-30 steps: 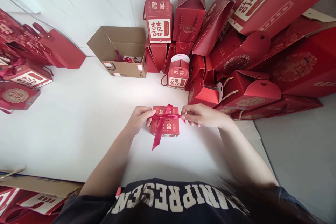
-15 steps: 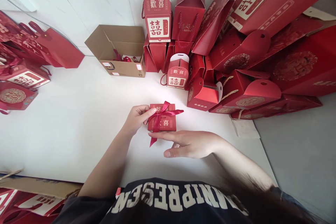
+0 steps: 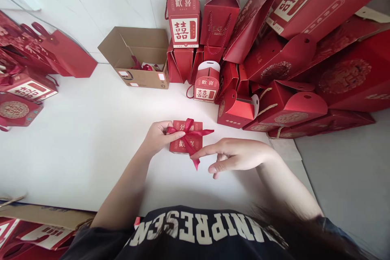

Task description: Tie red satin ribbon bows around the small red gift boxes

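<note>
A small red gift box [image 3: 177, 146] with pale characters lies on the white table [image 3: 91, 138] in front of me. Across its top runs a dark red ribbon [image 3: 199, 133] tied in a bow. My left hand [image 3: 160, 136] is at the box's left side, its thumb and fingers pinching the bow at the left loop. My right hand [image 3: 236, 155] is palm down at the lower right. Its index finger reaches to the hanging ribbon tail and touches it; the other fingers are loosely bent and apart.
An open cardboard box [image 3: 146, 79] with red ribbon bits stands at the back. Stacked red gift boxes [image 3: 292, 105] crowd the right side, with a small handled one [image 3: 206, 89] nearest the middle. More red bags [image 3: 73, 55] stand at the left, others lower left.
My right hand has moved right, and the hanging ribbon tail has swung to the right with it. My left thumb has shifted slightly onto the bow.
</note>
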Demonstrator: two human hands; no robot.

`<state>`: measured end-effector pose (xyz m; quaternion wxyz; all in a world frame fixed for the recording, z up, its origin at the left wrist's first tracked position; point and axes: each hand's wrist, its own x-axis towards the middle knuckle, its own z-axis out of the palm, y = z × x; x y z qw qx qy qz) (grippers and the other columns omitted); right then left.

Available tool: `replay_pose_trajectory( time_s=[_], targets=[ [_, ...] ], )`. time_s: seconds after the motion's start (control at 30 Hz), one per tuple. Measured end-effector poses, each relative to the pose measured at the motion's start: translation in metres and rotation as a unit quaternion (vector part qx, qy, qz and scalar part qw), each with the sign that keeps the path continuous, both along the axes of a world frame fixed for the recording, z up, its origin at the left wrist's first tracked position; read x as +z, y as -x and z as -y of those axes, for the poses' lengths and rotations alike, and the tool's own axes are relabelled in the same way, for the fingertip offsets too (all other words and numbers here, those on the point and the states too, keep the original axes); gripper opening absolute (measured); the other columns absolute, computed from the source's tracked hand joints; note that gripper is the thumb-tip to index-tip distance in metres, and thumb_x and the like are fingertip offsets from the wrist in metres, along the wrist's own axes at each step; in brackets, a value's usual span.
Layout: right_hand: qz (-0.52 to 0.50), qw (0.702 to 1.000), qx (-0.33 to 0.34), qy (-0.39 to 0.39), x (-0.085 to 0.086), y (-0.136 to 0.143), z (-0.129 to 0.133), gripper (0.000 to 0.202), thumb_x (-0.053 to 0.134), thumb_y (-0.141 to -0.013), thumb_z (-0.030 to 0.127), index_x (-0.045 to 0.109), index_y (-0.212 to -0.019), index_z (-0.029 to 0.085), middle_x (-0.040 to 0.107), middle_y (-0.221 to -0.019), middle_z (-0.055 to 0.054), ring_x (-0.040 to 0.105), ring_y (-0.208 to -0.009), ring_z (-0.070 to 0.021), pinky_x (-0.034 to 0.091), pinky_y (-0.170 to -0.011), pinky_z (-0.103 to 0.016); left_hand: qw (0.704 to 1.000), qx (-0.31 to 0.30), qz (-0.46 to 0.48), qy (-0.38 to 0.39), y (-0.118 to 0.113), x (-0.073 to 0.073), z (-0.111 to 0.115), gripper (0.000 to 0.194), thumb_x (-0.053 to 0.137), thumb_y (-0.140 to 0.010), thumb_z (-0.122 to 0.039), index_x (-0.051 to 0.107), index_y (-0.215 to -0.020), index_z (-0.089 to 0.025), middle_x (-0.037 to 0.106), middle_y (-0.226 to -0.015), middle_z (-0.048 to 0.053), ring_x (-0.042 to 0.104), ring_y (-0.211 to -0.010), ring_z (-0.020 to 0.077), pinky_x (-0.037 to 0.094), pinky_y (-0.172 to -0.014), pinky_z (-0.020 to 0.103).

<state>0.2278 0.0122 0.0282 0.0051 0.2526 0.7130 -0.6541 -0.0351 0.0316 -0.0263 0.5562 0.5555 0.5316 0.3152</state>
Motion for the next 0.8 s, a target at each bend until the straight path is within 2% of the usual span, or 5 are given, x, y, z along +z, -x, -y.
replay_pose_trajectory(
  time_s=[0.17, 0.3, 0.37, 0.5, 0.8],
  targets=[
    [0.003, 0.997, 0.02, 0.076, -0.001, -0.006, -0.004, 0.046, 0.059, -0.092, 0.034, 0.053, -0.137, 0.024, 0.061, -0.134, -0.01, 0.073, -0.078, -0.0141, 0.055, -0.077, -0.025, 1.0, 0.007, -0.016, 0.002, 0.0, 0.001, 0.001, 0.03, 0.078, -0.07, -0.04, 0.063, -0.074, -0.015, 0.057, -0.067, -0.001, 0.056, -0.064, 0.0134, 0.05, -0.062, 0.027],
    [-0.026, 0.997, -0.01, 0.074, -0.005, -0.01, -0.008, 0.03, 0.055, -0.094, 0.04, 0.069, -0.103, 0.015, 0.074, -0.091, -0.008, 0.066, -0.056, -0.012, 0.053, -0.056, -0.024, 1.0, -0.004, -0.031, -0.004, 0.0, 0.001, 0.002, 0.029, 0.08, -0.068, -0.039, 0.063, -0.074, -0.015, 0.051, -0.063, -0.003, 0.05, -0.06, 0.011, 0.046, -0.058, 0.024],
    [-0.079, 0.99, -0.114, -0.009, -0.011, -0.008, -0.011, 0.029, 0.053, -0.095, 0.041, 0.068, -0.095, 0.016, 0.071, -0.078, -0.004, 0.063, -0.055, -0.0122, 0.053, -0.057, -0.026, 0.999, -0.011, -0.034, -0.005, 0.0, 0.0, 0.003, 0.029, 0.08, -0.067, -0.038, 0.063, -0.073, -0.015, 0.049, -0.062, -0.004, 0.048, -0.058, 0.0103, 0.044, -0.056, 0.024],
    [-0.106, 0.903, -0.295, -0.294, -0.028, 0.006, -0.015, 0.023, 0.054, -0.096, 0.037, 0.071, -0.099, 0.021, 0.065, -0.112, -0.01, 0.062, -0.107, -0.0221, 0.049, -0.095, -0.039, 0.999, -0.034, -0.031, -0.008, -0.003, 0.001, 0.005, 0.029, 0.079, -0.068, -0.038, 0.065, -0.078, -0.015, 0.05, -0.064, -0.003, 0.048, -0.059, 0.0107, 0.043, -0.057, 0.023],
    [0.048, 0.857, -0.202, -0.471, -0.043, 0.021, -0.013, 0.039, 0.043, -0.099, 0.045, 0.062, -0.127, 0.025, 0.043, -0.15, -0.011, 0.042, -0.134, -0.0301, 0.041, -0.107, -0.052, 0.998, -0.042, -0.036, -0.009, -0.004, 0.003, 0.007, 0.029, 0.078, -0.07, -0.039, 0.065, -0.081, -0.015, 0.055, -0.068, -0.002, 0.052, -0.063, 0.0116, 0.045, -0.061, 0.024]
  ],
)
